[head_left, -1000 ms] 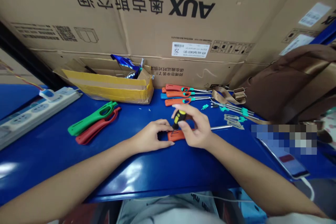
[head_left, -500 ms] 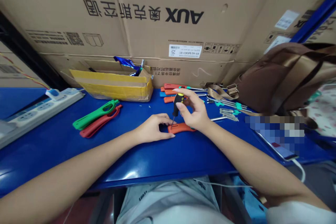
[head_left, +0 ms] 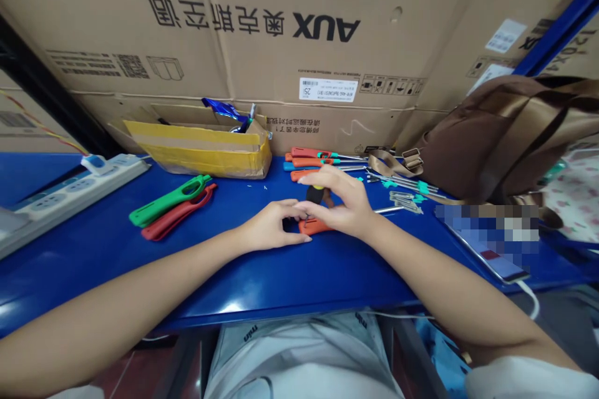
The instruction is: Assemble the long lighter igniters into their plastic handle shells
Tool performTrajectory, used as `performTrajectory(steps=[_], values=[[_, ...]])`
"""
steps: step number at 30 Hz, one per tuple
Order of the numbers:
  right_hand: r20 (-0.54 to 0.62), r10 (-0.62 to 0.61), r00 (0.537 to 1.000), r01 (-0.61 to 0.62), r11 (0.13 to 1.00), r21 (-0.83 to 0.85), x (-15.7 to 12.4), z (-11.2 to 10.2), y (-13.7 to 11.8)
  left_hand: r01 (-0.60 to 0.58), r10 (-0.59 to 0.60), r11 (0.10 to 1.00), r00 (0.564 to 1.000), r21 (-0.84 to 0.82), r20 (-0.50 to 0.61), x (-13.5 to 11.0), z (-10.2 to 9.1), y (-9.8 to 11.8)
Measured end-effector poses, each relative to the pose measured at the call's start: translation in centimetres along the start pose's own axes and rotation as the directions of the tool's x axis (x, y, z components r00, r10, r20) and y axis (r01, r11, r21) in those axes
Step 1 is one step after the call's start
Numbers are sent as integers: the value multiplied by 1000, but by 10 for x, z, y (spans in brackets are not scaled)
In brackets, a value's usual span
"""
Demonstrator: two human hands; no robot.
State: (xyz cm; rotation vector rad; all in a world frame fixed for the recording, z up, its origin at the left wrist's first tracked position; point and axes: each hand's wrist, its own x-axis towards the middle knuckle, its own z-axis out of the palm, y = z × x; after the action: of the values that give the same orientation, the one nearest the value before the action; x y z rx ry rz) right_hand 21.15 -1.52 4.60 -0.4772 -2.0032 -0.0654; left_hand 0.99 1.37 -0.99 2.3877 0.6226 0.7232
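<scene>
My left hand [head_left: 266, 225] rests on the blue table, its thumb and fingers closed around the butt end of an orange long-nosed lighter [head_left: 312, 226]. The lighter lies flat, and its metal tube sticks out to the right beyond my other hand. My right hand [head_left: 350, 207] grips a small black and yellow screwdriver [head_left: 316, 194] over the lighter's handle. Fingers of both hands meet there, hiding the screwdriver's shaft and tip. Behind my right hand lie several more lighters [head_left: 309, 163] in orange and blue, side by side.
Green [head_left: 163, 204] and red handle shells [head_left: 175, 215] lie to the left, beside a white power strip [head_left: 70, 193]. A yellow-taped carton [head_left: 201, 153] stands behind. Metal tubes [head_left: 407, 184], a phone [head_left: 486, 243] with cable and a brown bag [head_left: 486, 137] are at the right.
My right hand has shifted slightly left and lower, and the screwdriver's handle is now lower and more covered by my fingers. My left hand stays on the orange lighter.
</scene>
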Motion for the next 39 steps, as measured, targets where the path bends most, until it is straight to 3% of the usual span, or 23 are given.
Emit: performTrajectory(steps=[2, 4, 7, 11, 18, 21, 24, 26, 28, 31, 35, 37, 39], values=[[67, -40, 997, 41, 999, -3, 2, -5, -3, -3, 3, 1000, 1000, 8, -3, -1, 0, 0], [163, 2, 987, -17, 996, 90, 4, -9, -6, -5, 5, 1000, 1000, 12, -4, -1, 0, 1], [131, 75, 989, -85, 994, 71, 5, -9, -7, 2, -2, 1000, 1000, 12, -4, -1, 0, 2], [43, 63, 997, -60, 996, -71, 4, -7, -1, 13, -13, 1000, 1000, 14, 3, -1, 0, 4], [100, 220, 970, -233, 961, 148, 4, -5, 2, 17, -18, 999, 999, 31, 29, -1, -2, 6], [16, 162, 987, -162, 987, 2, 3, -6, 5, 24, -25, 999, 999, 44, 32, -1, -2, 6], [49, 80, 996, -76, 993, -87, 3, -9, 5, 30, -31, 998, 999, 53, 31, -1, -1, 7], [128, 116, 985, -118, 993, 9, 4, -10, 4, 32, -34, 998, 999, 57, 31, -1, -2, 8], [187, 209, 960, -241, 956, 169, 4, -7, 2, 36, -38, 998, 999, 61, 35, -1, -2, 10], [148, 316, 937, -346, 900, 266, 3, -1, 2, 43, -46, 997, 998, 67, 41, -1, -2, 10], [-9, 224, 974, -223, 973, 57, 3, -3, 7, 50, -52, 996, 998, 69, 35, -2, -2, 9], [21, 129, 991, -129, 992, -2, 4, -7, 7, 51, -54, 996, 998, 66, 31, -2, -2, 10], [86, 107, 991, -113, 991, 66, 5, -9, 5, 53, -56, 996, 998, 65, 34, -2, -2, 11]])
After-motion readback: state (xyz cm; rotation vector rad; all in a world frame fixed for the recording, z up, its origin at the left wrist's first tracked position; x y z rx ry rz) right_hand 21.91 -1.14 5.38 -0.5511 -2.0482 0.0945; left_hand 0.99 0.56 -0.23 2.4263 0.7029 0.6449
